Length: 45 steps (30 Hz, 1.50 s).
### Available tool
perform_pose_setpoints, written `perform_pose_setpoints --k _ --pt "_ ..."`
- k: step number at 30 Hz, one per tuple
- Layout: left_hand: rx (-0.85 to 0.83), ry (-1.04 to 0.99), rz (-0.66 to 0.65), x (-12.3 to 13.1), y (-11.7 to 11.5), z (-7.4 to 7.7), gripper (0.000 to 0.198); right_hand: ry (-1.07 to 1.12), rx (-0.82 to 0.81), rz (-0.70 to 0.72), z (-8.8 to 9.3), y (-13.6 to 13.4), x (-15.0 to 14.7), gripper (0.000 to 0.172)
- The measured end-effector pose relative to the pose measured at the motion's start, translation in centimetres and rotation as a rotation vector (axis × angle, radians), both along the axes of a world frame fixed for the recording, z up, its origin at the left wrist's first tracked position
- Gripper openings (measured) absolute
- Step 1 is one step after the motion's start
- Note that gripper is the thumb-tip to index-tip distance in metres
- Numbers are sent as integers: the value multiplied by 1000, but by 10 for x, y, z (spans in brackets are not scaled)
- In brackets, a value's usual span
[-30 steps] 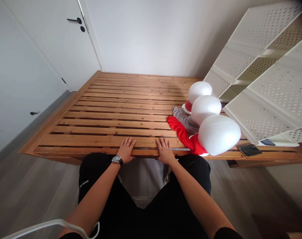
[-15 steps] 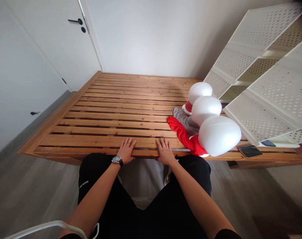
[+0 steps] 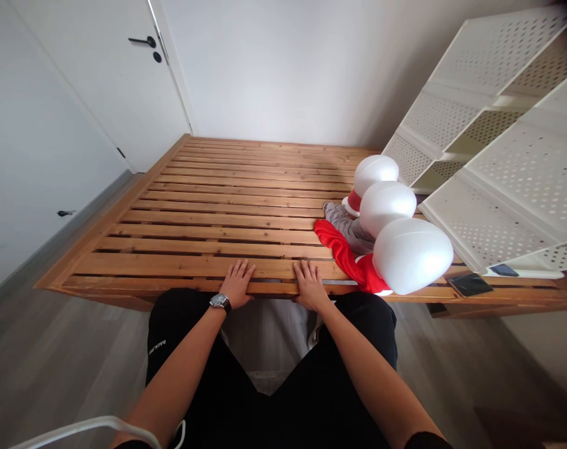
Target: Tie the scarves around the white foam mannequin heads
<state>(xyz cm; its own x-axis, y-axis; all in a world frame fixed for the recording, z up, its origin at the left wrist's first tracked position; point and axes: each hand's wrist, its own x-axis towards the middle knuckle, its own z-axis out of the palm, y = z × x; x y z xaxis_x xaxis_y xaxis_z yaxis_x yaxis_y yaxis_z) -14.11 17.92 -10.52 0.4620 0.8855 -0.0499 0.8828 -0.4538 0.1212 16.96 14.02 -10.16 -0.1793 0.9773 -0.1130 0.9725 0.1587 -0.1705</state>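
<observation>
Left hand [image 3: 237, 282]: flat, fingers apart, clamped on nothing, resting on bed slats [image 3: 194, 265]; watch [image 3: 220, 301] on wrist, dial unreadable.
Right hand [image 3: 310, 285]: flat, empty, same slat; red cloth [image 3: 342, 255] just beside, at 2 o'clock.
Rest: white domes [image 3: 412, 255] at 2 o'clock; phone [image 3: 470, 284] at 3 o'clock; shorts [image 3: 181, 349] lettering too small to read.

L hand [image 3: 237, 282], R hand [image 3: 310, 285] flat on front edge of wood bed slats [image 3: 194, 249]; red cloth [image 3: 342, 252] just right of R, white domes [image 3: 412, 255] beside it.
</observation>
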Motion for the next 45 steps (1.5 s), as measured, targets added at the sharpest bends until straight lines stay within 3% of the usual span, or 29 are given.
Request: perform_pose_setpoints --k 45 --pt "-7 -10 7 2 -1 4 112 6 8 6 1 0 0 125"
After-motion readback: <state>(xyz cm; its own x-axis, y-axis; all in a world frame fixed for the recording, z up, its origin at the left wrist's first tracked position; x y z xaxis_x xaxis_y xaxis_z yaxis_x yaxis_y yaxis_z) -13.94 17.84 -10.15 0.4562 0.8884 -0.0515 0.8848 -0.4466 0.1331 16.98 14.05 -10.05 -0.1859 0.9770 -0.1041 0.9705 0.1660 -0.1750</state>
